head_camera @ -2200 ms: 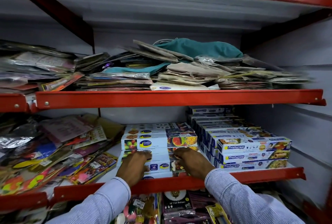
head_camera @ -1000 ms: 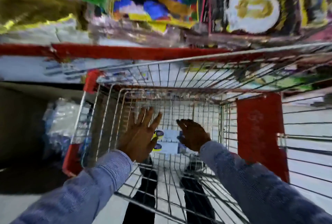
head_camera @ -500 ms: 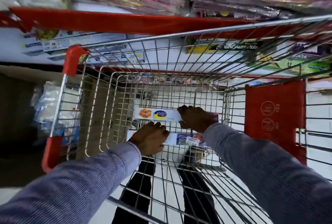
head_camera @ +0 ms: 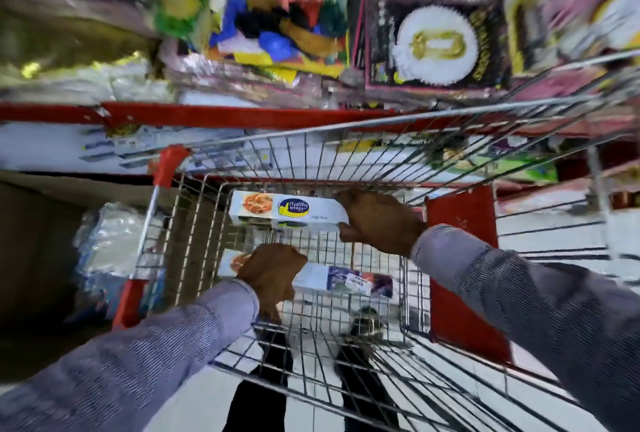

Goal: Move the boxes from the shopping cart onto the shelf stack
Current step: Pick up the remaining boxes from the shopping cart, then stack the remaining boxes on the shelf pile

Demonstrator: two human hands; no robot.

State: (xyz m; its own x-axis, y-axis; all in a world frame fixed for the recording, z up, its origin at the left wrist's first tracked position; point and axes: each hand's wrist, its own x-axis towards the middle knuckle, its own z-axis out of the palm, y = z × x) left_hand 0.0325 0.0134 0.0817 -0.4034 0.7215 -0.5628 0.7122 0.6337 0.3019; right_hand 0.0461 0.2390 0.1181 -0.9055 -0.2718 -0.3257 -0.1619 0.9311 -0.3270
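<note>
I see my right hand (head_camera: pixel 379 220) gripping 1 Healthy Wrapp box (head_camera: pixel 287 211) above the shopping cart (head_camera: pixel 194 234); my left hand (head_camera: pixel 272 272) closed around another box (head_camera: pixel 343 282) lower down.

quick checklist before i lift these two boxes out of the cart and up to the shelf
1. Right hand grips the upper long white wrap box at its right end: ok.
2. Left hand closed on the lower white box: ok, though its fingers are hidden.
3. Upper box clear of the wire shopping cart rim: not ok, it sits below the rim.
4. Boxes apart, not snagging each other: ok.
5. Free space on the shelf stack: cannot tell, out of view.
6. More boxes left in the cart: cannot tell, hands and blur hide the floor.
</note>
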